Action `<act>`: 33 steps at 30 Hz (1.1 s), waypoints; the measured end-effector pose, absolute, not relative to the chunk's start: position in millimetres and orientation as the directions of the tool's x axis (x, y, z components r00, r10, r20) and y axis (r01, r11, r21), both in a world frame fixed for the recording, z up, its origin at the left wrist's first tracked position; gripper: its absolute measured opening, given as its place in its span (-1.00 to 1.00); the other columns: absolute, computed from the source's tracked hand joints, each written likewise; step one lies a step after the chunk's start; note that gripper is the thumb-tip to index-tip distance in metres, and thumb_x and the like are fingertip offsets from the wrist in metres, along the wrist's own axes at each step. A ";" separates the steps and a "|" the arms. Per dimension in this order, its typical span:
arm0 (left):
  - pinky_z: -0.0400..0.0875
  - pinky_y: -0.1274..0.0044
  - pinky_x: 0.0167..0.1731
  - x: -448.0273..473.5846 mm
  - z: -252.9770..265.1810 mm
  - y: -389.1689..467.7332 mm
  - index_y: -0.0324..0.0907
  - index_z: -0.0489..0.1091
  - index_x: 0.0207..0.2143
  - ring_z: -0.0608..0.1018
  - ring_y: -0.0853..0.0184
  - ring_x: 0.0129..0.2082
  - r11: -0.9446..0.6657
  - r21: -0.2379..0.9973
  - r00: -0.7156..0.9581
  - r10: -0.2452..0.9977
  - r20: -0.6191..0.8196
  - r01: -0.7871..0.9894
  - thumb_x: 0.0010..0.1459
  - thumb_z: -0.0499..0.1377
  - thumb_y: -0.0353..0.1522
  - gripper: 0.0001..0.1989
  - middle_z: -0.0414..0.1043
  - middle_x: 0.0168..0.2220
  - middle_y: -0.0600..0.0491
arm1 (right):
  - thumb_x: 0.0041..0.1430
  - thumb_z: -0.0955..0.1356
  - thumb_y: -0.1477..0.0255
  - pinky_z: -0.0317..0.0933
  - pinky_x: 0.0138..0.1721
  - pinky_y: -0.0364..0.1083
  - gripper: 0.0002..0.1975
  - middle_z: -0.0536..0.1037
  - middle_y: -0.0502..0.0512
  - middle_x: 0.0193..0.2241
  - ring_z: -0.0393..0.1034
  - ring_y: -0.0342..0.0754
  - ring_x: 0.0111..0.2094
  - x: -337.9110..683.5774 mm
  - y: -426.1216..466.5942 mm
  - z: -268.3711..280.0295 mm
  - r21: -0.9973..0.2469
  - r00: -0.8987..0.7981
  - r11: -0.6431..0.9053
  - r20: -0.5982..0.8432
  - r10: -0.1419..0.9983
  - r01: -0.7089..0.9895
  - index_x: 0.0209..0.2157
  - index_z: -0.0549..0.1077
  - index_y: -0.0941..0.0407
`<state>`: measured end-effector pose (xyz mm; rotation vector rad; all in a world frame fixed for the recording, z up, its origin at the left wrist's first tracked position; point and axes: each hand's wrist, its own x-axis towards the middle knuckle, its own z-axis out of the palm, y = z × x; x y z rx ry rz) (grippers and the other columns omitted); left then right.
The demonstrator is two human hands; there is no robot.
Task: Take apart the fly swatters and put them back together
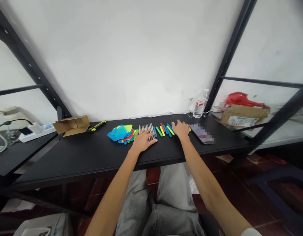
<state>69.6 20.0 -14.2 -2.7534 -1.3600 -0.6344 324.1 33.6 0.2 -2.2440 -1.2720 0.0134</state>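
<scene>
A stack of coloured mesh heads [122, 133] lies on the black counter [75, 154]. The left hand [143, 140] rests flat, fingers spread, on a row of metal rods [147, 128]. The right hand [181, 129], open and holding nothing, touches the coloured handles [164, 129] laid side by side; nothing appears joined yet.

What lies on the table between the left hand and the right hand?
In the head view, colored sticks lie side by side between the left hand and the right hand.
</scene>
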 end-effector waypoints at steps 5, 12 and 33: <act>0.18 0.21 0.22 69.5 -13.0 17.7 0.09 0.44 0.12 0.31 0.07 0.25 -0.628 0.157 0.535 0.748 0.394 0.762 0.23 0.05 0.08 -0.47 0.32 0.25 0.05 | 0.31 0.18 0.13 0.07 0.10 0.22 -0.49 0.43 0.28 0.12 0.23 0.32 0.12 320.8 30.0 2.1 -0.437 0.529 -0.360 0.367 0.765 0.824 0.11 0.49 0.06; 0.08 0.09 0.26 71.3 -15.7 18.3 0.13 0.35 0.20 0.22 -0.01 0.32 -0.597 0.148 0.525 0.779 0.343 0.788 0.20 0.03 0.13 -0.40 0.19 0.33 0.06 | 0.33 0.12 0.02 0.15 0.06 0.15 -0.41 0.46 0.26 0.10 0.31 0.26 0.09 311.1 21.2 1.0 -0.330 0.335 -0.262 0.188 0.923 0.907 0.18 0.41 0.03; 0.13 0.11 0.23 70.0 -14.5 17.0 0.07 0.41 0.15 0.26 0.00 0.29 -0.599 0.206 0.508 0.781 0.362 0.774 0.21 0.08 0.07 -0.45 0.30 0.27 0.03 | 0.35 0.05 -0.03 -0.01 0.24 0.21 -0.27 0.06 0.29 0.38 -0.04 0.33 0.35 274.9 16.1 -18.9 -0.201 0.040 0.014 0.260 0.965 0.980 0.33 0.17 0.16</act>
